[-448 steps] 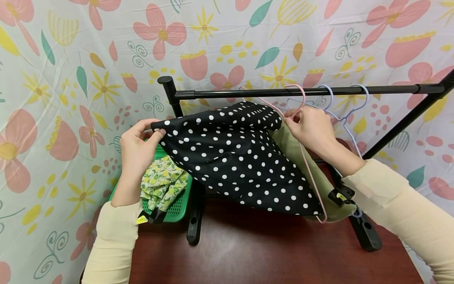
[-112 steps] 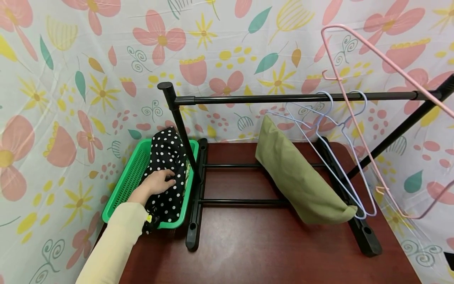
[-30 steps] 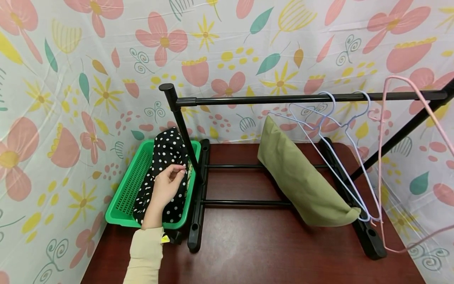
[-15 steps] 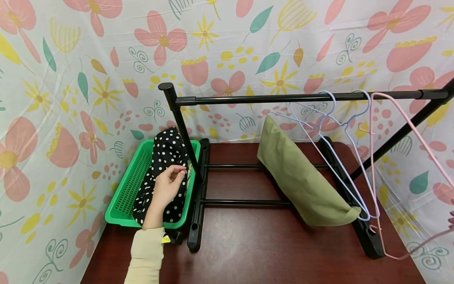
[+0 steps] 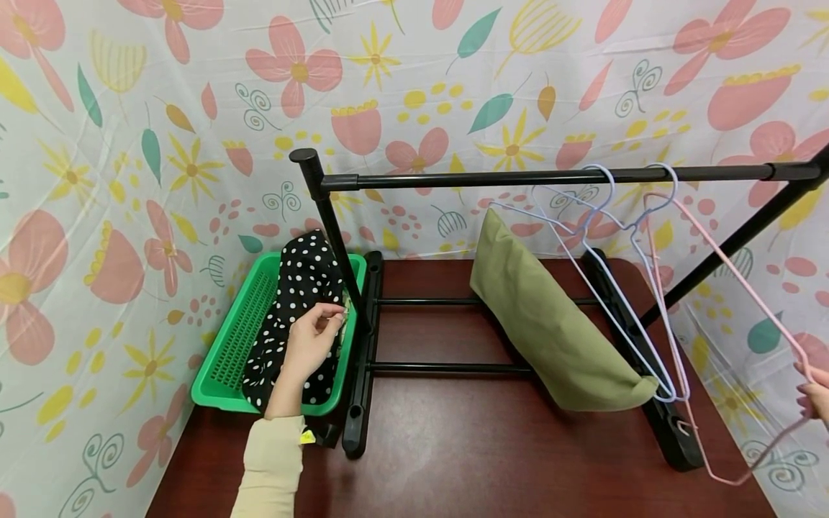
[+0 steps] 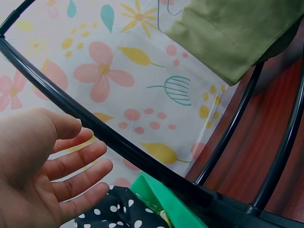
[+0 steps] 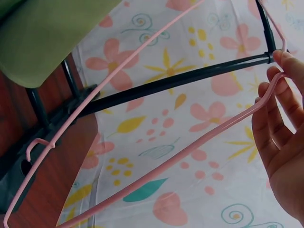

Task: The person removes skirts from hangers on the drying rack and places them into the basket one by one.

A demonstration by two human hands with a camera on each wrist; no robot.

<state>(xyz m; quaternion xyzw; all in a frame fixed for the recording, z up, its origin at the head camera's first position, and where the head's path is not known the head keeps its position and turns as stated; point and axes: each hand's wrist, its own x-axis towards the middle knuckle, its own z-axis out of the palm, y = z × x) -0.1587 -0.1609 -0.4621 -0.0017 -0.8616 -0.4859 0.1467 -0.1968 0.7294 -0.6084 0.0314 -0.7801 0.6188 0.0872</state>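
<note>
The left arm [image 5: 285, 399] reaches forward, its pale sleeve [image 5: 268, 464] ending above the wrist. The left hand [image 5: 311, 344] has its fingers loosely bent, the thumb close to the index finger. The right hand [image 7: 287, 156], only partly visible, pinches with thumb and forefinger, its other fingers bent.

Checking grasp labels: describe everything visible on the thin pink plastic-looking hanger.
The thin pink plastic-looking hanger has two sloping shoulders, a long straight bar, and a small open pink hook on the bar. No garment is on it. It is held sideways, gripped at its narrow top, where the shoulders meet, by the person's bare right hand. Its main hook can't be seen. It is off the black metal-looking rail; in the head view it overlaps a thin lavender hanger, contact unclear.
</note>
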